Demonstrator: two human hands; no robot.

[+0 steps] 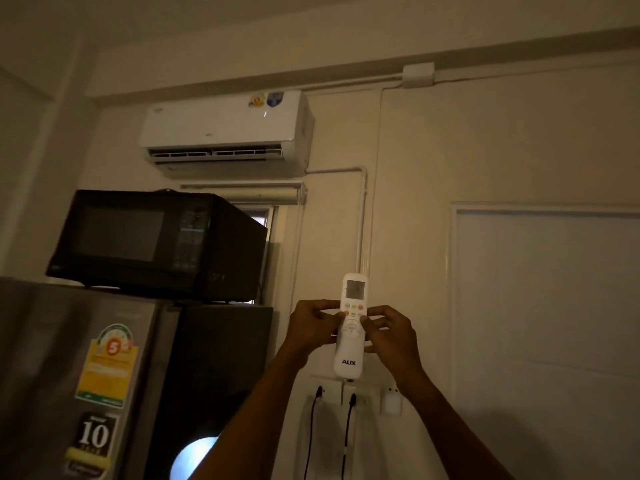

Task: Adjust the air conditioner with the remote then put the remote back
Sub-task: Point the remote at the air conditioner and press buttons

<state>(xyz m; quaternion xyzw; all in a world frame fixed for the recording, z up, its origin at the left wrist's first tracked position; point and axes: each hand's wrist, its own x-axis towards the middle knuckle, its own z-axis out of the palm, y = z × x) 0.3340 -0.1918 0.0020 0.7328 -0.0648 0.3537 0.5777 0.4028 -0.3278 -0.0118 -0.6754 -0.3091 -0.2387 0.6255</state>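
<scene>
A person holds a white AUX remote [351, 327] upright in both hands in a dim room, the left hand [313, 325] gripping its left edge and the right hand [388, 332] its right, thumbs on the buttons. The wall-mounted air conditioner [227, 131] hangs above a black microwave [152, 242] atop a refrigerator [69, 375].

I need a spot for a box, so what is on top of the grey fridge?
A black microwave oven stands on top of the grey fridge, covering most of the visible top. Whatever lies behind the microwave is hidden, and the fridge top's left part runs out of frame.
</scene>
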